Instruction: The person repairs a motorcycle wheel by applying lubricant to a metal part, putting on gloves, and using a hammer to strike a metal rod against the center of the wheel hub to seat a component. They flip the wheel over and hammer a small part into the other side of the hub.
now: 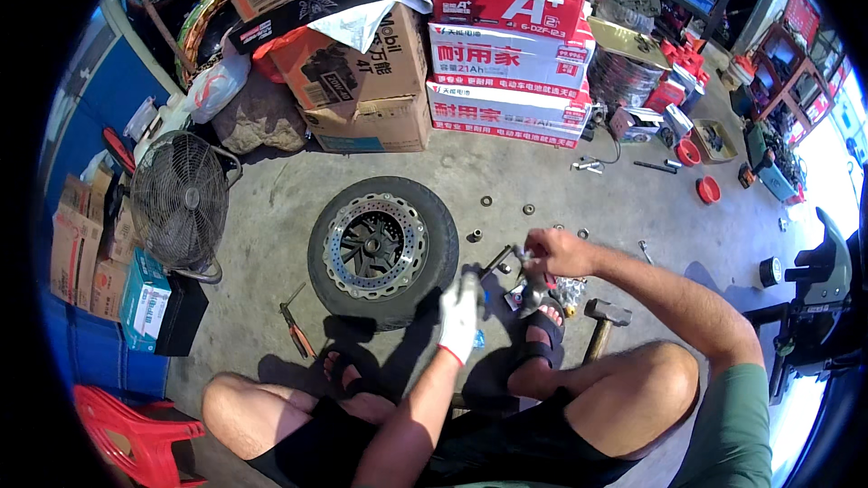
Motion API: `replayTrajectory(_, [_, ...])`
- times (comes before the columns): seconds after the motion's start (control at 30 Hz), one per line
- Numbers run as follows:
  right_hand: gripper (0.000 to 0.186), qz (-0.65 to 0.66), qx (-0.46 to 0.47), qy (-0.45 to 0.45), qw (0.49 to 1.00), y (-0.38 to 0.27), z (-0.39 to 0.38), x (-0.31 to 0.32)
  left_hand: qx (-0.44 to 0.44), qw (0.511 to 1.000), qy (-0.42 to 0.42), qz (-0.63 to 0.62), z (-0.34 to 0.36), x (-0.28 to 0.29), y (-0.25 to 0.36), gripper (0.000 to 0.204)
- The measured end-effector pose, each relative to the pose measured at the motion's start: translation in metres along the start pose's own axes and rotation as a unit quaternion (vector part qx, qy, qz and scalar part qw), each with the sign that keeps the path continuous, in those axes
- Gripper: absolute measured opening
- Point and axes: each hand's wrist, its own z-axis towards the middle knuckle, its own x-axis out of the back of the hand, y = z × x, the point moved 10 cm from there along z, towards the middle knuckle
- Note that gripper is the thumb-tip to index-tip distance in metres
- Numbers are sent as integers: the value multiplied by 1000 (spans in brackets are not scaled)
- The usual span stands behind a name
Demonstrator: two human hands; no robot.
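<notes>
My left hand (459, 312) wears a white glove with a red cuff and is above the floor, just right of the wheel. Its fingers curl beside something dark and partly blue, too blurred to make out. My right hand (562, 253) is bare, its fingers closed on a small greyish thing (533, 278) of unclear kind that hangs over my foot. A dark metal rod (495, 259) shows between the hands. To the left lies a wheel (438, 226) with a black tire, its silver brake disc (338, 258) facing up.
A hammer (608, 311) stands by my right knee, and pliers (297, 333) lie left of my feet. Small metal rings (529, 210) and a bushing (476, 236) dot the concrete. Stacked battery boxes (506, 63) and cartons (371, 126) stand behind, a fan (181, 199) and red stool (136, 434) left.
</notes>
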Motion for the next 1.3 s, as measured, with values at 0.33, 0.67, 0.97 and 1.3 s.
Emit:
replayTrajectory(0.33, [24, 350, 12, 26, 936, 58, -22, -136, 108, 985, -130, 28, -10, -60, -66, 48])
replayTrajectory(0.67, [20, 304, 51, 259, 915, 45, -42, -97, 102, 954, -142, 245, 4, -32, -129, 29])
replayTrajectory(0.97, [42, -125, 8, 104, 987, 88, -26, -160, -152, 873, -121, 448, 5, -79, -48, 32])
replayTrajectory(1.3, [24, 478, -84, 59, 872, 138, 4, -181, -91, 846, -287, 441, -35, -129, -38, 30])
